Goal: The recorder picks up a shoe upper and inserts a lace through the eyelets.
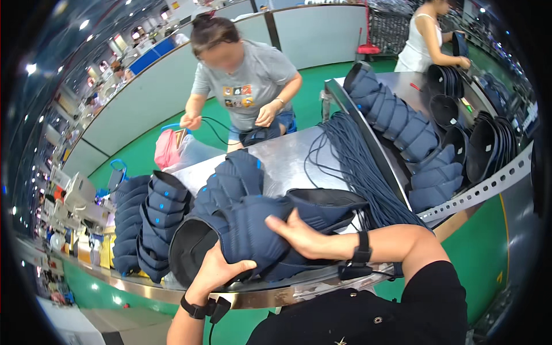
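A nested stack of dark blue shoe uppers [253, 230] lies across the near edge of the metal table, its black hollow end facing left. My left hand [217, 269] grips the rim at that end, thumb outside on the blue fabric and the other fingers partly hidden. My right hand [302, 237] holds the stack's right side, thumb and fingers pressed on the fabric. Just right of it lies another dark upper [325, 200] with its opening up. Behind the held stack leans a further row of blue uppers [233, 175].
More nested uppers [164, 210] stand at the left. A bundle of dark cords [359, 167] drapes over the table [282, 158] at right. Beyond a metal rail, a second table carries several stacks [397, 118]. Across from me a person [244, 86] handles a cord; another person [422, 40] works far right.
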The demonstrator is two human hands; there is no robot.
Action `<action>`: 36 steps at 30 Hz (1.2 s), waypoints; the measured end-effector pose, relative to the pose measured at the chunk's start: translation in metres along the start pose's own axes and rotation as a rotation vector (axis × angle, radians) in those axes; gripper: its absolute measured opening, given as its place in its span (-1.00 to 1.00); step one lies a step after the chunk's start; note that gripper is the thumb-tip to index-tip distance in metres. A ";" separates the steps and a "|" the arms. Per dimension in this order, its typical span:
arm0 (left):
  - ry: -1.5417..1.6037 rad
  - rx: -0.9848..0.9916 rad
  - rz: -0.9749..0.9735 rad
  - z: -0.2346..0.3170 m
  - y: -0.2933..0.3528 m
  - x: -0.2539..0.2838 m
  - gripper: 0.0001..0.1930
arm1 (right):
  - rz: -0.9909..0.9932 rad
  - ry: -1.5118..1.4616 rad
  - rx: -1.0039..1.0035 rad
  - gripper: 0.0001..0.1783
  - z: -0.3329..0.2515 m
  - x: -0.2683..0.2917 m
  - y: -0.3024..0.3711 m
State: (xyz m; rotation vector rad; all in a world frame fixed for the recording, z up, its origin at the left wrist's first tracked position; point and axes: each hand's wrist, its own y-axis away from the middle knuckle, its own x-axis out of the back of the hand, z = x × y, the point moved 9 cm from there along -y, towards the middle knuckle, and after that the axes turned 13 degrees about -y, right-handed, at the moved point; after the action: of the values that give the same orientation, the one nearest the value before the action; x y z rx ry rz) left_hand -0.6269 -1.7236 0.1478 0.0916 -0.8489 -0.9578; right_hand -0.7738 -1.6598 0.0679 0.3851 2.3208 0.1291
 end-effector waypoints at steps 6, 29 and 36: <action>-0.171 -0.105 0.218 -0.002 0.013 -0.020 -0.03 | -0.050 0.295 0.011 0.15 0.005 -0.033 0.008; 0.882 -0.135 1.064 -0.101 0.088 0.089 -0.23 | 0.509 1.922 -0.349 -0.66 -0.183 0.232 0.155; 1.018 -0.208 0.967 -0.081 0.049 0.070 -0.22 | 0.443 1.954 -0.290 -0.44 -0.156 0.176 0.126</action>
State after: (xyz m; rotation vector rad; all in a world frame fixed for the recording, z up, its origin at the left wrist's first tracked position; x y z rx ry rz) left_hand -0.5189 -1.7700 0.1543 -0.0224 0.1956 -0.0026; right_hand -0.9719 -1.4817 0.0837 0.8124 3.8395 1.6740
